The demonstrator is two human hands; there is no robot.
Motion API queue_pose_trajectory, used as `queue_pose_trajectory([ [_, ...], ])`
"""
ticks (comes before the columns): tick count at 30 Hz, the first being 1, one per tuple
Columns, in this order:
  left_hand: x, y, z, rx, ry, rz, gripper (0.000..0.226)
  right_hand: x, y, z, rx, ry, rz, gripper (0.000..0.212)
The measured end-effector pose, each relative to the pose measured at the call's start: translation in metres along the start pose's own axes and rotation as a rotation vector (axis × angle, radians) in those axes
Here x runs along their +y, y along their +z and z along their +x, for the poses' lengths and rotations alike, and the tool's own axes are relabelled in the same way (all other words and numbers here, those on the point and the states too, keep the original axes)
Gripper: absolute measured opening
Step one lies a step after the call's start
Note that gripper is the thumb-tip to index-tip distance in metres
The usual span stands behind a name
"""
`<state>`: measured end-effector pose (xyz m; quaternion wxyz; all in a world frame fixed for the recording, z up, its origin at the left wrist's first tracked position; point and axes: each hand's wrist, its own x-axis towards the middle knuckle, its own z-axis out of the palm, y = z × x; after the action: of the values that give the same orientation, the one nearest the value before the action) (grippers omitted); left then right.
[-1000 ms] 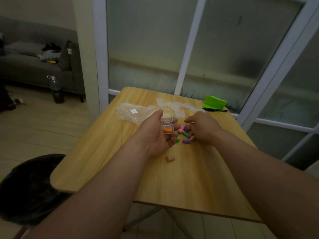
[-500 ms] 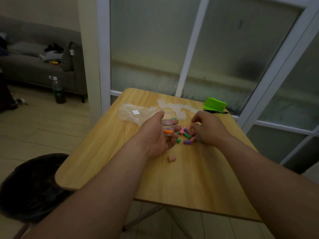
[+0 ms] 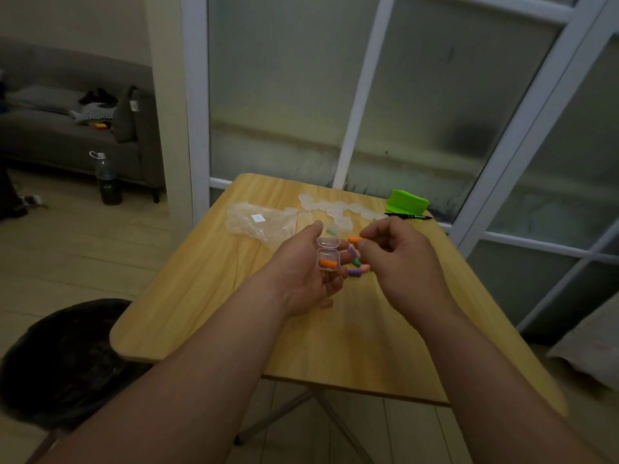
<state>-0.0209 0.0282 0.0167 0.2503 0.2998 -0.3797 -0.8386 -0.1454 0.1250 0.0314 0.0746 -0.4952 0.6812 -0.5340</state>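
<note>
My left hand [image 3: 303,272] holds a small clear plastic case [image 3: 328,254] with its lid flipped open; one orange earplug [image 3: 327,263] lies inside. My right hand [image 3: 398,254] is raised just right of the case and pinches a second orange earplug [image 3: 353,240] between thumb and fingers. Under and between the hands, several loose earplugs [image 3: 355,266] in purple, green and pink lie on the wooden table [image 3: 207,296]. A pale pink earplug [image 3: 326,303] lies on the table near my left wrist, and a green one [image 3: 332,232] beyond the case.
A crumpled clear plastic bag [image 3: 261,222] lies at the table's far left. Several empty clear cases [image 3: 338,209] sit along the far edge, beside a green box [image 3: 407,201] and a black pen [image 3: 408,216]. A dark stool [image 3: 63,356] stands left of the table.
My right hand has lifted off the pile of earplugs with an orange earplug pinched in its fingers and moved toward the open case. My left hand keeps holding the case.
</note>
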Motion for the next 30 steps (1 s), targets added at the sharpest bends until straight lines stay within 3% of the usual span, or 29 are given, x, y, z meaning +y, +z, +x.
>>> queue_pose_trajectory([
  [7,-0.006,0.004,0.002,-0.058,-0.006,0.005,0.066,0.009,0.015,-0.005,-0.044,-0.06,-0.226,0.008],
  [15,-0.01,0.005,0.006,-0.06,-0.023,0.007,0.065,0.011,0.018,-0.007,-0.057,-0.063,-0.279,0.014],
  [20,-0.008,0.003,0.004,-0.079,-0.035,0.005,0.065,0.012,0.013,-0.006,-0.044,-0.035,-0.202,0.007],
  [25,-0.003,0.004,-0.004,-0.146,-0.076,0.036,0.062,0.014,0.006,0.0,0.0,0.085,-0.018,0.017],
  [30,-0.002,0.004,-0.012,-0.198,-0.103,0.08,0.064,0.01,0.003,0.001,-0.077,0.147,0.048,0.029],
])
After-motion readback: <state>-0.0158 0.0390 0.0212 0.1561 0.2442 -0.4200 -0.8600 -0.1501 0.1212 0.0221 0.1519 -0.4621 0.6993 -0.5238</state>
